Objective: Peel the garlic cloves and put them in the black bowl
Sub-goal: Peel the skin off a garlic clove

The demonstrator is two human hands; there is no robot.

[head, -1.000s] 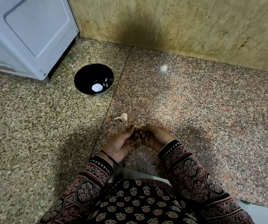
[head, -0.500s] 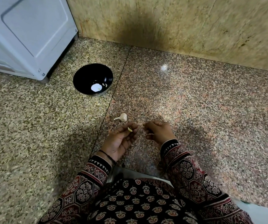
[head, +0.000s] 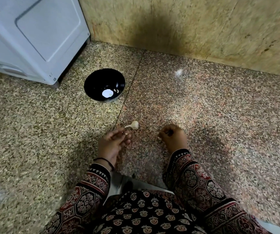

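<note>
Down by the floor (head: 220,115), my left hand (head: 114,144) pinches a peeled clove (head: 126,133); my right hand (head: 174,135) pinches skin (head: 159,137). Next, I think, the black bowl (head: 93,81).

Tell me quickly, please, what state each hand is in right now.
Left hand: pinching a small garlic clove at its fingertips.
Right hand: fingers curled; contents cannot be told.
</note>
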